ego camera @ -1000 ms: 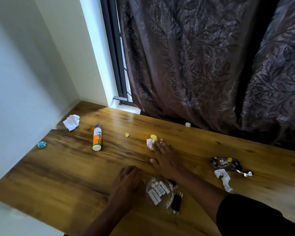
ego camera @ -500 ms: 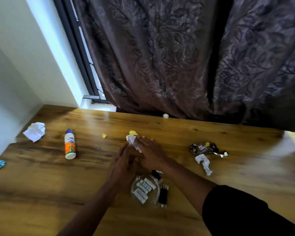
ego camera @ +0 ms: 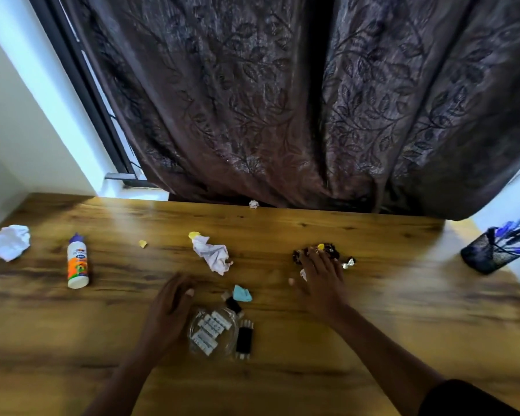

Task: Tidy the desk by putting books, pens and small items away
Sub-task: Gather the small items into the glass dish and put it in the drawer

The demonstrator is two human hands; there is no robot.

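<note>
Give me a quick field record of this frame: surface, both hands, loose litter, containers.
surface: wooden desk, dark curtain behind
left hand: open, fingers relaxed, beside clear dish
right hand: open, fingers reaching onto dark wrapper
litter: crumpled white paper mid-desk; another paper wad far left; blue scrap
glue bottle: lying on its side, left
pen holder: black mesh, blue pens, right edge

Dark brown curtain [ego camera: 282,100] with a leaf pattern, hanging in folds down to the far edge of the wooden desk [ego camera: 403,310] — its hem just behind the desktop. Black window frame [ego camera: 84,85] left of it, running diagonally. White wall [ego camera: 18,121] further left — another pale strip at far right.
</note>
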